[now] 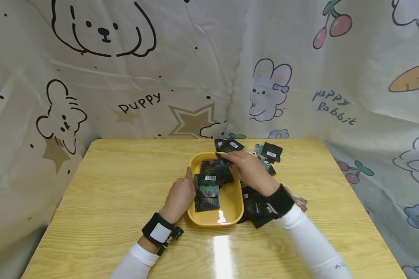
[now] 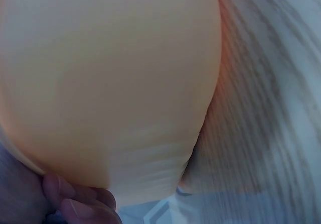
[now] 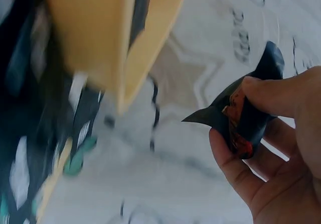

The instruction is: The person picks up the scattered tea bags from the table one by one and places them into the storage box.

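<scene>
A yellow plastic bin (image 1: 232,209) stands on the table, with several small black packets (image 1: 209,170) and one green-and-grey packet (image 1: 209,190) inside it. My left hand (image 1: 181,195) holds the bin's left side by the rim; in the left wrist view its fingertips (image 2: 83,209) lie against the bin's wall (image 2: 115,98). Above the bin's far right corner, my right hand (image 1: 248,168) pinches a small black packet. The right wrist view shows this packet (image 3: 246,113) bent between thumb and fingers, with orange and red print on it.
Right of the bin lies a pile of black packets (image 1: 253,205), partly under my right forearm. More packets (image 1: 272,152) lie near the table's far edge, some behind the bin (image 1: 228,145). A printed cloth (image 1: 202,69) hangs behind the wooden table (image 1: 132,170).
</scene>
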A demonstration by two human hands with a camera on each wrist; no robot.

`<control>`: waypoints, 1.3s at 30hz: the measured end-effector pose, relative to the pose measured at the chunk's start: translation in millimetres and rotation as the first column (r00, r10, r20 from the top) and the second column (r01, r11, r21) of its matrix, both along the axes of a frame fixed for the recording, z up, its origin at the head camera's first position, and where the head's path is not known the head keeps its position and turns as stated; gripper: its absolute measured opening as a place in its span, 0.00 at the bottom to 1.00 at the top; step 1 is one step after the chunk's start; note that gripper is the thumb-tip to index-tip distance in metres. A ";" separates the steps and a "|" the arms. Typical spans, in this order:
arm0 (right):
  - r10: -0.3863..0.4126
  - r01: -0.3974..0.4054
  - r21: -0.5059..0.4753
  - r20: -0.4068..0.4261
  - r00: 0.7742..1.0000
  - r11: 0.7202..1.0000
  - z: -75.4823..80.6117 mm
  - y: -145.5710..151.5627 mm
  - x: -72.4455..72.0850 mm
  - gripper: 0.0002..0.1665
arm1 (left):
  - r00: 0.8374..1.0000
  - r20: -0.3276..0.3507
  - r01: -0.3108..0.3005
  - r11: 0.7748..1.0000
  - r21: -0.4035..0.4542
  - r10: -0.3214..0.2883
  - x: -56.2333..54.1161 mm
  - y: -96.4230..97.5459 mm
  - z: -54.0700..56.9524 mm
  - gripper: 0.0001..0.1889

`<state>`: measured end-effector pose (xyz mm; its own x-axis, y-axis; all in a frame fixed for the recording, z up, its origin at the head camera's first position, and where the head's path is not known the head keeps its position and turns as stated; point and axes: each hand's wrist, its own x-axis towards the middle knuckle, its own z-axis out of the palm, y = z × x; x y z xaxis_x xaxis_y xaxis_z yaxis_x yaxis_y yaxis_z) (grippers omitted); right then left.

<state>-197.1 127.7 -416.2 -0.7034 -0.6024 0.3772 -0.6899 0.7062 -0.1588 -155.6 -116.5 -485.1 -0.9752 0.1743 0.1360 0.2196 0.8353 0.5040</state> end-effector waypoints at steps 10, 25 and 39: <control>0.123 -0.135 0.087 0.130 0.984 0.987 -17.9 -19.6 -1.5 0.35 | 0.999 -0.051 -0.001 0.999 -0.033 -0.001 -0.8 -0.7 0.3 0.28; -0.268 0.223 0.168 0.324 0.907 0.960 -27.1 125.1 40.2 0.63 | 0.998 -0.067 -0.018 0.999 -0.038 0.015 -4.9 -4.4 0.0 0.28; -0.381 0.295 0.254 0.435 0.816 0.921 -69.7 169.3 102.0 0.52 | 1.000 -0.030 -0.005 0.999 -0.050 0.004 -2.7 3.2 -1.6 0.28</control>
